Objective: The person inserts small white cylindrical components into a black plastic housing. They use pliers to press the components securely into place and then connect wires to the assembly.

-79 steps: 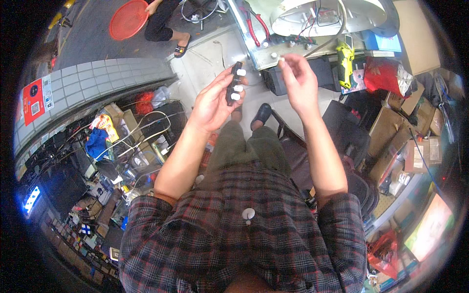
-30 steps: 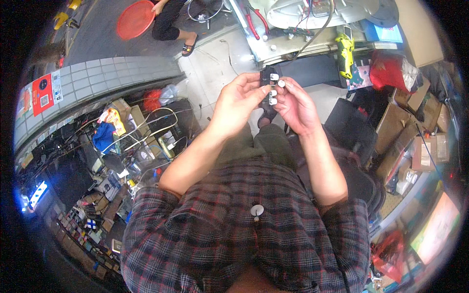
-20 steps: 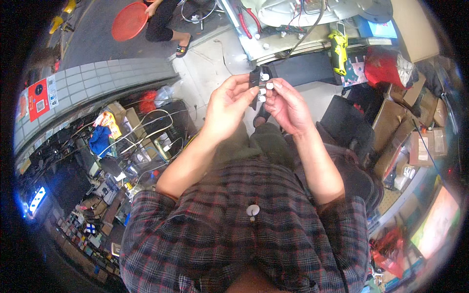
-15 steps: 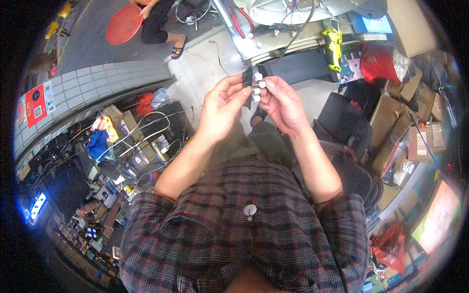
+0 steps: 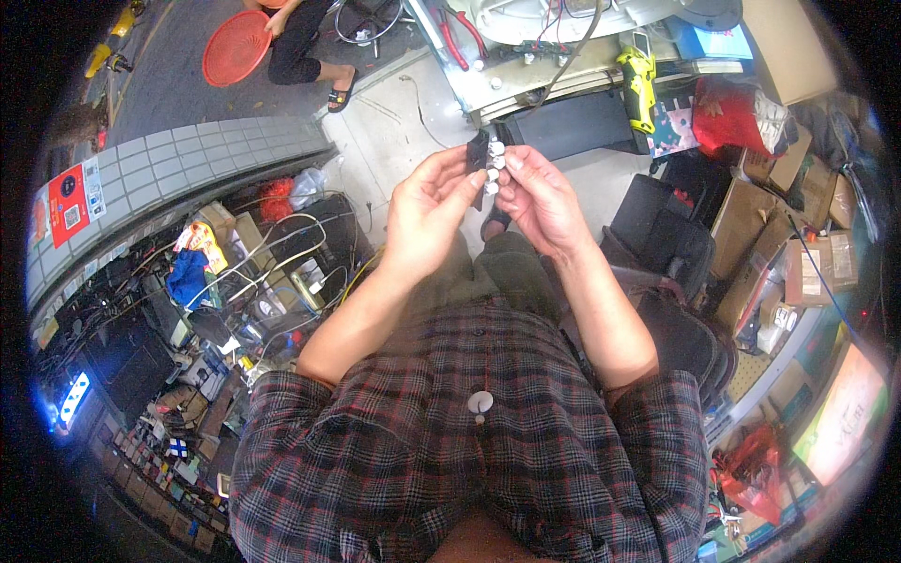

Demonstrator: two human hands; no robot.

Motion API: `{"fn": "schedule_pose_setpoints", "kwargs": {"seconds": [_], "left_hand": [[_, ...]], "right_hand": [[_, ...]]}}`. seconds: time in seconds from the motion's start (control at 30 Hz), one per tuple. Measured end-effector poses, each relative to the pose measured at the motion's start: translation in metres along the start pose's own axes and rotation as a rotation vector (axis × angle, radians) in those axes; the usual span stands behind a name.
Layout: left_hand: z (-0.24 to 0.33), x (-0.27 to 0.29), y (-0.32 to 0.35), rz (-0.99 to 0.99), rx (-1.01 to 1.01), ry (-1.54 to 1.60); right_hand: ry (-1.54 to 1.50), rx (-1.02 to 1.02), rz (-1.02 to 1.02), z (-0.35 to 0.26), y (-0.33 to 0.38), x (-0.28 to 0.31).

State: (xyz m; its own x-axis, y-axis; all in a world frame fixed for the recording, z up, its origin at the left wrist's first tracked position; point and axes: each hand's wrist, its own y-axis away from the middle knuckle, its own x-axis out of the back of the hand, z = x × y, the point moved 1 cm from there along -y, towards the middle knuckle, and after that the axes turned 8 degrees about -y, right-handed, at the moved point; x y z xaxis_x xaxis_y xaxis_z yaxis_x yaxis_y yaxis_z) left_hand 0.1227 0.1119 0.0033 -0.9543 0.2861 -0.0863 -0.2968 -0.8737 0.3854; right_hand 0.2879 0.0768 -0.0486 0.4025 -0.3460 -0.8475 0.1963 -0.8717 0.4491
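Note:
My left hand point(image 5: 424, 211) grips a small black strip-like part point(image 5: 478, 153) between thumb and fingers, out in front of my body. Several small white round knob-like pieces point(image 5: 493, 187) stand in a row along its right side. From the right, my right hand point(image 5: 544, 202) pinches with thumb and forefinger at a white piece point(image 5: 498, 161) near the middle of that row. Its other fingers curl beneath, close to the strip. Whether this piece is seated on the strip is too small to tell.
Ahead, a cluttered workbench point(image 5: 511, 91) carries red-handled pliers point(image 5: 462, 38), loose white pieces and wires. A yellow-green tool point(image 5: 639, 89) lies to its right. Cardboard boxes point(image 5: 741, 235) crowd the right, cables point(image 5: 282, 235) the left. Beyond, another person holds a red basket point(image 5: 235, 49).
The white piece at my right fingertips has moved slightly left, from beside the row into line with it. My left hand holds nearly still.

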Motion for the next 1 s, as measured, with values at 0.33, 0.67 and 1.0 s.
{"fn": "schedule_pose_setpoints", "kwargs": {"seconds": [0.33, 0.67, 1.0], "left_hand": [[-0.007, 0.0, 0.001, -0.005, -0.041, 0.015], [-0.018, 0.011, -0.008, -0.009, 0.188, 0.31], [-0.019, 0.005, -0.012, -0.214, 0.188, 0.615]], "right_hand": [[0.033, 0.009, 0.004, 0.0, 0.001, -0.003], [0.52, 0.182, 0.098, 0.0, 0.007, -0.007], [1.128, 0.488, 0.161, -0.008, 0.022, -0.048]]}}
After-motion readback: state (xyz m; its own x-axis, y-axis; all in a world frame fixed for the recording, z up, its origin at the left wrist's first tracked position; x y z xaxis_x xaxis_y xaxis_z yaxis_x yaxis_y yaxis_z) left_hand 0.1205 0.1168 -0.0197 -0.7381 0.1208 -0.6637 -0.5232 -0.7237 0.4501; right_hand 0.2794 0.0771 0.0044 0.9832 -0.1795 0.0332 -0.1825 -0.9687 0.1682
